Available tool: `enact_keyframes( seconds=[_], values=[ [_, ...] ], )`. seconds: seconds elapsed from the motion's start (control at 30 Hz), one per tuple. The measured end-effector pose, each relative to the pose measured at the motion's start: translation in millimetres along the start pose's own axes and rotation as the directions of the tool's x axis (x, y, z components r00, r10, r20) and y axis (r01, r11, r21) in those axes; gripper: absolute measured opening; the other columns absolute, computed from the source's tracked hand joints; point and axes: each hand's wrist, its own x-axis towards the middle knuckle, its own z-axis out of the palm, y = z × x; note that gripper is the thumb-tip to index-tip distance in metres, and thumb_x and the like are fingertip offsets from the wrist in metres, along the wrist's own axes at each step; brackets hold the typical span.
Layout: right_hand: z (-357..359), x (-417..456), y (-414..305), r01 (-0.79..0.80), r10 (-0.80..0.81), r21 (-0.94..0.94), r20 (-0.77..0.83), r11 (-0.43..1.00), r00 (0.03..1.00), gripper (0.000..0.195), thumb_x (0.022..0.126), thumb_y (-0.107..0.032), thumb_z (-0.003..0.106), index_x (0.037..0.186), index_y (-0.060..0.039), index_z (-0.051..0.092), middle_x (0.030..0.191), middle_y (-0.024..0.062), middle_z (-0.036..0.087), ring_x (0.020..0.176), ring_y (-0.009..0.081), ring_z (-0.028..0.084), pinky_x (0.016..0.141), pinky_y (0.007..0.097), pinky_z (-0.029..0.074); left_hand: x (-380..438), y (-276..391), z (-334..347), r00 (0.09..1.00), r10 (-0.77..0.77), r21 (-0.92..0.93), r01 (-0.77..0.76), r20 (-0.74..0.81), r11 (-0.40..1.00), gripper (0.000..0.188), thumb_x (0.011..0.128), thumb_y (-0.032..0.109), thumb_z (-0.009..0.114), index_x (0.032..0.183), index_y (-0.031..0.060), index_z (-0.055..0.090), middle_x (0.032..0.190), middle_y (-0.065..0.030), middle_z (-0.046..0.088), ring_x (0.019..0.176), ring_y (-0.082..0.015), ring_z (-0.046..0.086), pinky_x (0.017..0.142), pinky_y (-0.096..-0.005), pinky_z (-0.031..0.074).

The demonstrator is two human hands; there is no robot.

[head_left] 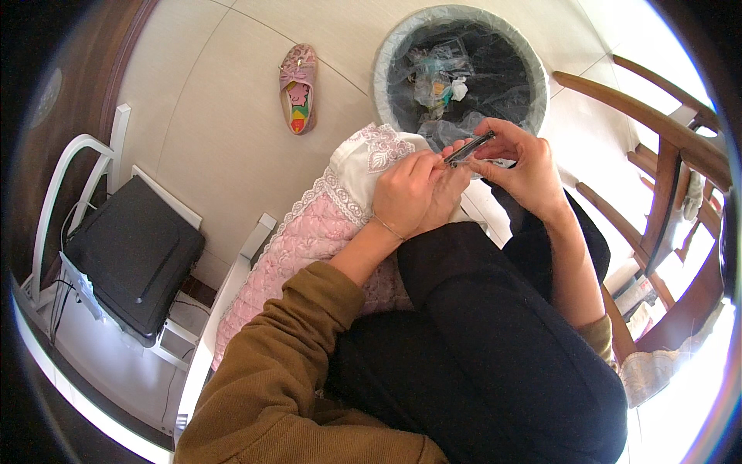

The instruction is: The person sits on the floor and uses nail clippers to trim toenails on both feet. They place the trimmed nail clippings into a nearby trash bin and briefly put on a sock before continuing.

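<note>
My right hand (530, 171) grips a metal nail clipper (470, 148) between thumb and fingers. The clipper's jaw end is at the toes of a bare foot (445, 197). Around that foot wraps my left hand (404, 188), its fingers up by the toes and a thin bracelet at its wrist. The foot belongs to a leg in black trousers (464, 301), drawn up in front of me. Under the left hand lies a pink quilted cover (295, 249) with white lace trim. The exact contact between clipper and nail is too small to tell.
Just beyond the hands stands a round bin (384, 69) with a clear liner and some rubbish inside. A pink shoe (299, 90) rests on the tiled floor (232, 116). At left, a black box-like item (136, 255) sits by a white frame (43, 214). Wooden furniture (666, 191) is at right.
</note>
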Motion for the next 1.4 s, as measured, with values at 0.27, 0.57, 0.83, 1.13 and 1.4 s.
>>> enact_keyframes(
  seconds=[0.27,0.57,0.83,1.13,1.4],
  values=[
    [-3.9,8.5,-1.3,-0.011,0.01,0.029,0.037,1.0,0.999,0.033,0.072,-0.004,0.075,0.102,0.0012,0.061,0.079,0.0101,0.068,0.078,0.0138,0.067,0.077,0.0284,0.053,0.8,0.1,0.1,1.0,0.007,-0.006,-0.007,-0.003,1.0,0.015,0.077,0.007,0.066,0.091,0.0034,0.065,0.09,-0.0105,0.066,0.077,-0.0287,0.065,0.068,-0.036,0.052],
    [-2.8,13.0,-0.9,-0.021,0.02,0.032,0.031,0.999,0.999,0.029,0.072,-0.006,0.075,0.098,0.0003,0.062,0.075,0.0089,0.068,0.072,0.0109,0.066,0.072,0.0265,0.054,1.3,0.1,0.5,1.0,0.008,-0.004,-0.008,-0.01,1.0,0.014,0.077,0.007,0.066,0.09,0.0039,0.065,0.088,-0.0096,0.066,0.076,-0.0278,0.065,0.067,-0.0354,0.052],
    [-6.4,11.5,-1.7,-0.012,0.012,-0.053,0.004,0.999,1.0,0.032,0.071,-0.007,0.075,0.1,-0.003,0.062,0.078,0.0089,0.068,0.078,0.015,0.068,0.076,0.0289,0.053,1.1,0.1,2.0,1.0,0.01,0.016,-0.01,0.009,1.0,0.014,0.078,0.009,0.066,0.091,0.0041,0.066,0.088,-0.0095,0.067,0.076,-0.0276,0.065,0.067,-0.0352,0.053],
    [4.2,-3.1,-7.3,0.221,-0.226,-0.187,-0.003,0.957,0.974,0.039,0.069,-0.006,0.074,0.105,-0.0055,0.059,0.085,0.0106,0.067,0.082,0.0212,0.069,0.075,0.0309,0.054,0.9,-0.4,4.3,1.0,0.028,0.037,-0.028,-0.01,0.999,0.017,0.076,0.01,0.068,0.092,0.0042,0.066,0.089,-0.0089,0.066,0.076,-0.0276,0.065,0.067,-0.036,0.053],
    [3.6,-6.6,-16.5,0.287,-0.296,-0.335,0.025,0.898,0.955,0.042,0.068,-0.005,0.073,0.107,-0.0038,0.058,0.088,0.0124,0.066,0.081,0.0247,0.067,0.071,0.0343,0.053,2.6,5.7,1.3,0.999,0.04,0.04,-0.039,-0.024,0.998,0.018,0.075,0.01,0.069,0.091,0.0048,0.066,0.089,-0.008,0.066,0.076,-0.0267,0.065,0.066,-0.0355,0.052]
  ],
)
